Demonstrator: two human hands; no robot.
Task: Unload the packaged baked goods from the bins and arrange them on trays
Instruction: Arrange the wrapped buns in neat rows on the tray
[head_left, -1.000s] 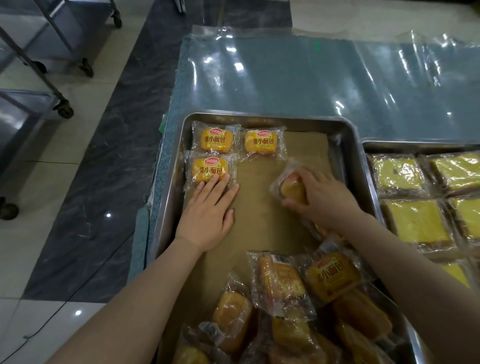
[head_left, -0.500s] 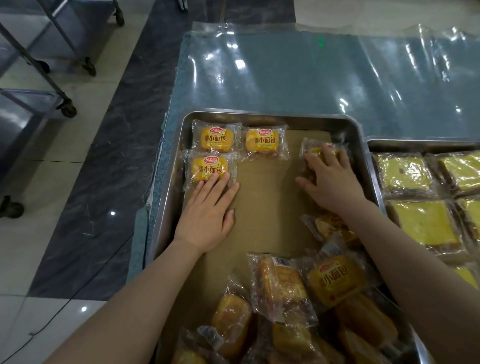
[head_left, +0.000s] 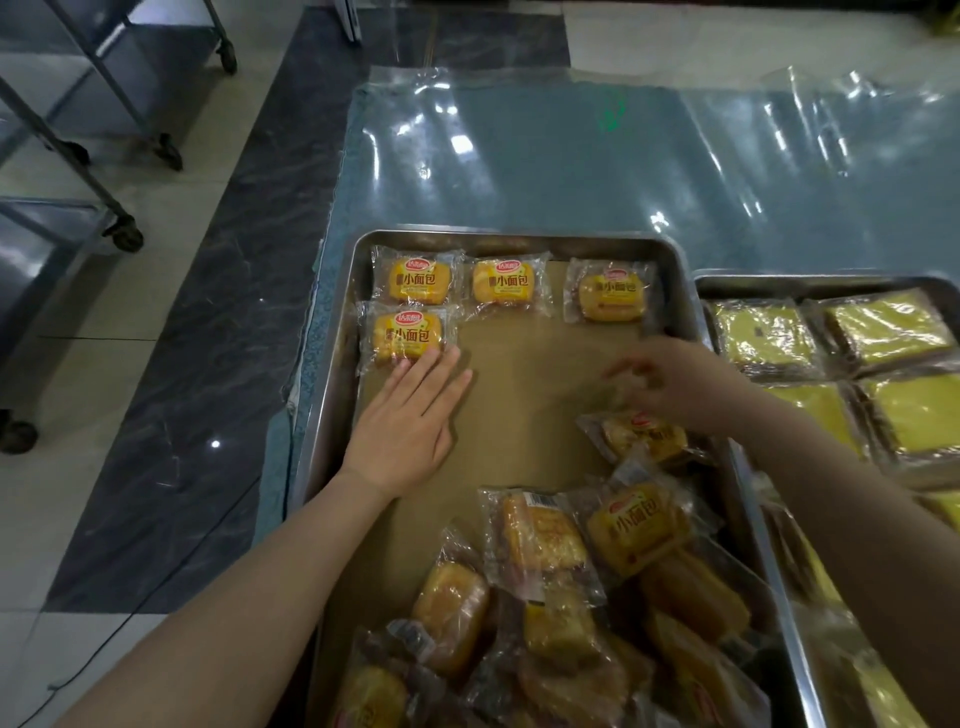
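Observation:
A metal tray (head_left: 332, 374) lined with brown paper holds wrapped yellow bread packs. Three lie in a back row; the rightmost pack (head_left: 612, 297) sits near the right rim. A fourth pack (head_left: 407, 338) lies under the back left one. My left hand (head_left: 410, 421) rests flat on the paper, fingertips touching that fourth pack. My right hand (head_left: 670, 379) hovers blurred over the paper with fingers curled, empty, just above a loose pack (head_left: 644, 439). A heap of loose packs (head_left: 561, 597) fills the near end of the tray.
A second tray (head_left: 810, 283) at the right holds wrapped yellow cake slices (head_left: 763, 335). The table (head_left: 571, 171) beyond is covered in clear plastic sheet. Wheeled metal racks (head_left: 124, 234) stand on the floor at the left.
My right hand set a pack at the back right of the tray, let go and drew back toward the heap. My left hand stayed put.

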